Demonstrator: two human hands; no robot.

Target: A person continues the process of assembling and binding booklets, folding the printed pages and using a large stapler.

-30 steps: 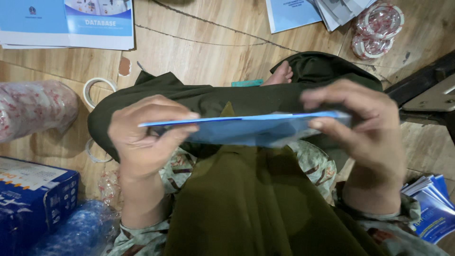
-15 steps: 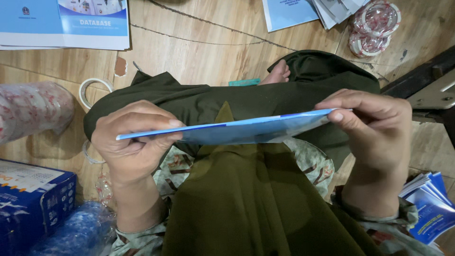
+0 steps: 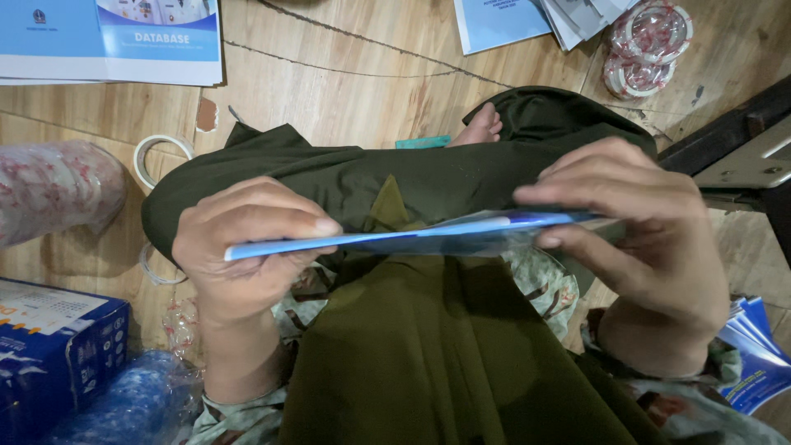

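Observation:
Over my lap I hold a thin blue booklet (image 3: 412,236) edge-on, nearly flat. My left hand (image 3: 247,247) grips its left end, thumb on top and fingers wrapped below. The right end is pinched by my right hand (image 3: 651,239), fingers above and thumb under it. Beneath the booklet lie my crossed legs in dark olive trousers (image 3: 412,346), with a bare foot (image 3: 478,128) showing on the wooden floor.
A stack of blue and white booklets (image 3: 107,41) lies at top left, more papers (image 3: 527,21) at top right beside wrapped tape rolls (image 3: 647,45). A loose tape roll (image 3: 161,152), a blue box (image 3: 49,354) and plastic-wrapped bundles (image 3: 49,189) sit left. More blue booklets (image 3: 758,354) lie right.
Both hands have shifted slightly along the booklet, which now sits a little lower and flatter across my lap. The grip at each end stays the same.

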